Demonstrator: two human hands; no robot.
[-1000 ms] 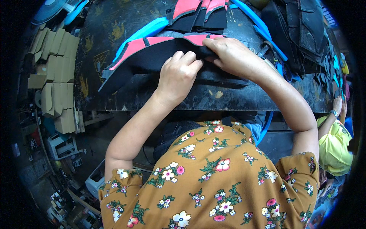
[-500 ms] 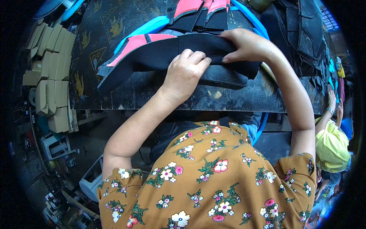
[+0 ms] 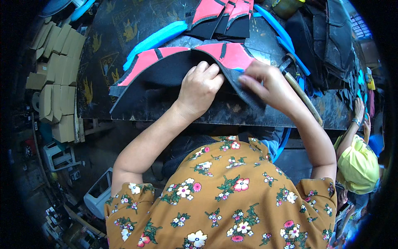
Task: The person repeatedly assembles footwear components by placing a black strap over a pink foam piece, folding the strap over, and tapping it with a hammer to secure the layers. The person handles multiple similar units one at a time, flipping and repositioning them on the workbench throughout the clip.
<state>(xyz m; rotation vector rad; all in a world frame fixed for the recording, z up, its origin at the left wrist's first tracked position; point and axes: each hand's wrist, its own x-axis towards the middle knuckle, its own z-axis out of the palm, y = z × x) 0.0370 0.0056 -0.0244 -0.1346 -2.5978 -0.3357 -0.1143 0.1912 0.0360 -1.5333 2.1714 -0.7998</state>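
A curved piece of black sheet material with pink patches [image 3: 166, 81] is bent upward above the dark table in front of me. Its right part is folded so that more pink and a dark strip show on top. My left hand [image 3: 200, 89] is closed on the near edge at the middle, fingers curled. At the right part, my right hand [image 3: 271, 85] is smeared by motion; its thumb and fingers lie against or just beside the piece, and I cannot tell whether they grip it.
Similar pink-and-black pieces [image 3: 226, 18] lie at the back. Blue foam strips [image 3: 159, 39] flank them. A hammer [image 3: 304, 97] rests right of my right hand. Black stacked pieces [image 3: 319, 41] lie back right. Cardboard boxes [image 3: 62, 70] stand left; a person in yellow [image 3: 358, 164] works at right.
The right part of the piece has been folded, so its pink face shows. My right hand has moved down and slightly right. The hammer is now uncovered; my left hand keeps its grip.
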